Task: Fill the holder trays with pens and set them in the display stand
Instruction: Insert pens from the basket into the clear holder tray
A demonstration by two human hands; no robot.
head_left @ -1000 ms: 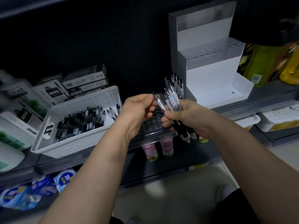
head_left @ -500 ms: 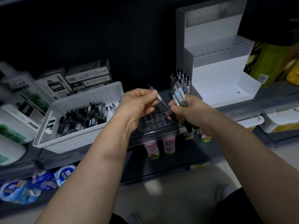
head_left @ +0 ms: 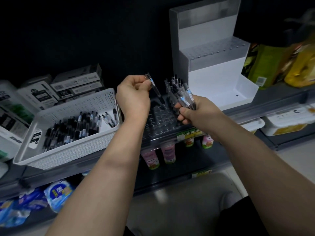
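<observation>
The left hand (head_left: 134, 97) is pinching a single pen (head_left: 156, 90), its tip pointing down at the clear holder tray (head_left: 162, 121). The right hand (head_left: 194, 111) is gripping a bundle of pens (head_left: 179, 92) beside the white display stand (head_left: 213, 65). A white basket (head_left: 68, 133) is holding more pens at left.

To my left, boxes (head_left: 76, 86) are stacked on the shelf (head_left: 272, 106). Below it I see pink bottles (head_left: 167, 153) and blue packs (head_left: 58, 193); green and yellow bags (head_left: 262, 65) stand at right.

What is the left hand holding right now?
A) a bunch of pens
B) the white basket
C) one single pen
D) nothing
C: the left hand pinches one pen over the holder tray; the bunch of pens is in the right hand.
</observation>
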